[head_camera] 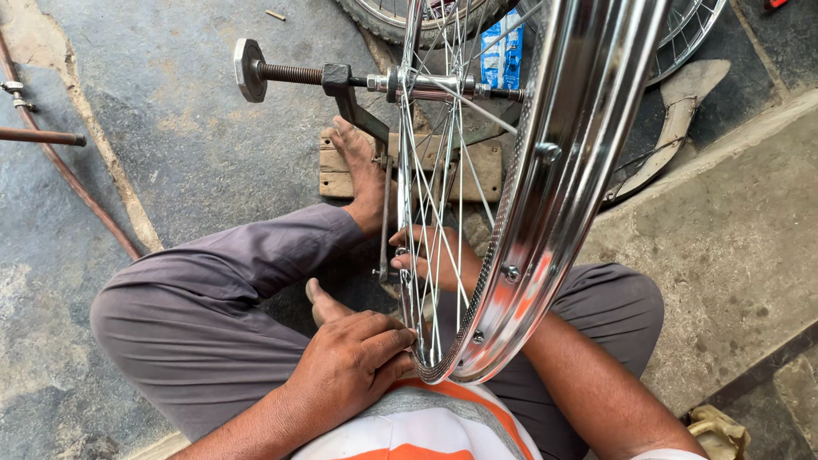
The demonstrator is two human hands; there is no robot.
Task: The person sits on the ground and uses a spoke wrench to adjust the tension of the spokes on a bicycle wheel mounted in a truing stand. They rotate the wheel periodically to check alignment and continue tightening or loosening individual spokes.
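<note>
A chrome bicycle wheel rim (554, 162) with thin steel spokes (443, 196) stands upright on a metal truing stand (341, 85), its axle clamped by a threaded bolt. My left hand (354, 362) rests against the near edge of the rim, fingers pressed on it by my knee. My right hand (430, 260) reaches in behind the spokes and pinches a small tool or nipple at a spoke; what it grips is partly hidden. I sit cross-legged in grey trousers, one bare foot (362, 175) on a wooden block.
A wooden block (477, 170) lies under the stand. Another wheel with a tyre (383, 17) and a blue packet (503, 51) lie beyond. A rusty pipe (43, 136) runs at the left. A raised concrete slab (733, 238) is at the right.
</note>
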